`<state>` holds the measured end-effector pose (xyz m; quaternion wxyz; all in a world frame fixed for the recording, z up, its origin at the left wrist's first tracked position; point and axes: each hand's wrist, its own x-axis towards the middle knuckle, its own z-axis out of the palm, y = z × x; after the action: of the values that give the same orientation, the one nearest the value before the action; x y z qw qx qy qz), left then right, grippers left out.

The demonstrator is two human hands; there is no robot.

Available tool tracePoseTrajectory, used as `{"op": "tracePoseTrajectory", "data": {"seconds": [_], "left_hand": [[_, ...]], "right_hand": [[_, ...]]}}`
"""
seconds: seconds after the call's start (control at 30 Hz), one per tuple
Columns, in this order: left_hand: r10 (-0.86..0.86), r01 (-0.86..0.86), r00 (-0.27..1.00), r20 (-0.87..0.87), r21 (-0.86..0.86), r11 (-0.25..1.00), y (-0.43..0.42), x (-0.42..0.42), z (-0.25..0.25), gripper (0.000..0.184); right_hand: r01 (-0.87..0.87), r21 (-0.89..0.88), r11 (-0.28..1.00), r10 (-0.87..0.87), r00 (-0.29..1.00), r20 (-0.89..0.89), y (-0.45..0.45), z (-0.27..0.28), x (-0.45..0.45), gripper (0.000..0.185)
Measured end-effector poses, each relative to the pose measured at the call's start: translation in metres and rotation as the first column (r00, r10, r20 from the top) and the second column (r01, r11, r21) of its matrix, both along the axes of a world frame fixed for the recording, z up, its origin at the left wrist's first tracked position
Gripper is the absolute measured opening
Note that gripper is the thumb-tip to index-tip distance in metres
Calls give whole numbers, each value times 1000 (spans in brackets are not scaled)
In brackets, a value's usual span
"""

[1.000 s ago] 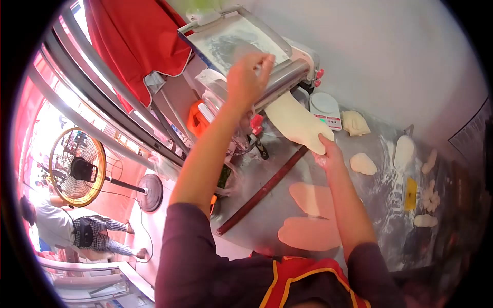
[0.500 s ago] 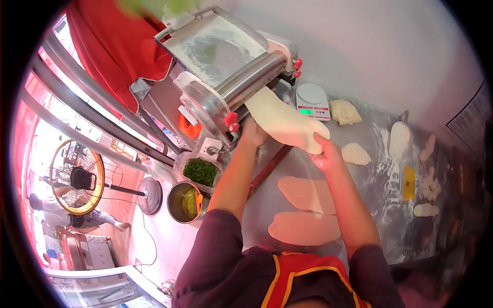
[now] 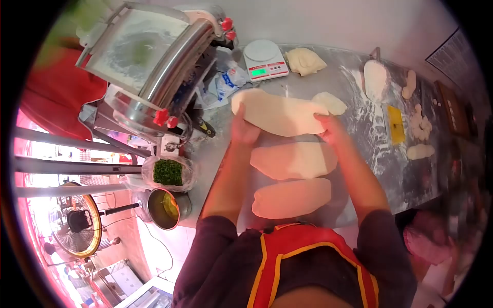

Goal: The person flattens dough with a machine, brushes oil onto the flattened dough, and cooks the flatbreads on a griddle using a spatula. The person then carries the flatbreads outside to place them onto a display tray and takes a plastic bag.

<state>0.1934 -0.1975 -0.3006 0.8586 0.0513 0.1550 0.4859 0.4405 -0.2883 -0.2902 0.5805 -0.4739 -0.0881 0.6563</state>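
Our dough sheet (image 3: 280,114) has come clear of the roller machine (image 3: 177,59), so it is now in our hands alone: the left hand (image 3: 245,127) and right hand (image 3: 334,129) each pinch 1 end, thumbs on top, over the table (image 3: 400,179), just beyond 2 flat sheets (image 3: 292,198).

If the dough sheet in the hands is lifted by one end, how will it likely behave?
The dough sheet would probably sag, looking thin and long. It may stretch, as it looks soft. Rolling seems unlikely, given its flat shape.
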Motion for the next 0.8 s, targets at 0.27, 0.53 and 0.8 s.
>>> {"op": "tracePoseTrajectory", "data": {"seconds": [0.27,0.53,0.8], "left_hand": [[132,-114,739,-661,70,991,-28,11,-61,37],[531,394,-21,-847,481,783,-56,8,-23,32],[339,728,94,-936,297,618,-55,73,-28,40]], "right_hand": [[135,-70,988,10,397,918,3,-58,94,34],[-35,-249,968,249,4,968,48,-76,131,40],[-361,126,924,-69,166,984,46,52,80,18]]}}
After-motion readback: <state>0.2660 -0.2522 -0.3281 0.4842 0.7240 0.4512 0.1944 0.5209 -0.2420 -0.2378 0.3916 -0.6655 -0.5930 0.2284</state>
